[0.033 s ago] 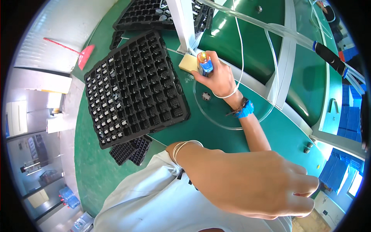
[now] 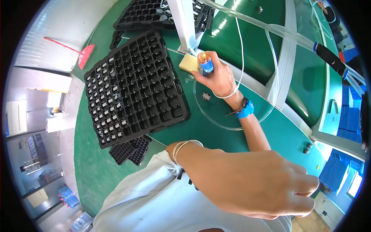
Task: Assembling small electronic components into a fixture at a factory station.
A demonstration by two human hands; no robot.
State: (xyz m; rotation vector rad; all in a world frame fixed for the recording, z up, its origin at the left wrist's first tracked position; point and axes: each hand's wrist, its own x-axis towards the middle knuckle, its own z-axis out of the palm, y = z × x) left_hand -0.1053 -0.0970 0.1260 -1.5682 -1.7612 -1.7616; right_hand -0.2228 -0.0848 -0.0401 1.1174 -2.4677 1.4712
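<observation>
My right hand (image 2: 218,77), with a blue watch (image 2: 244,108) at its wrist, is closed around a small bottle-like thing (image 2: 205,65) with an orange top and a blue band. Its fingers hide the lower part. Touching or right beside it lies a pale yellow block (image 2: 188,63), sponge-like. A small metal part (image 2: 206,96) rests on the green tabletop (image 2: 181,135) below that hand. Large in front, my left hand (image 2: 255,185) reaches across from the left with curled fingers pointing right. Whatever those fingers may hold is hidden.
A black compartment tray (image 2: 145,79) at left holds many small silver-white parts along its left side. More black trays (image 2: 145,19) stand behind it, and smaller ones (image 2: 141,150) lie below. Thin clear tubing (image 2: 216,123) loops around my right wrist area. A white post (image 2: 181,23) rises behind.
</observation>
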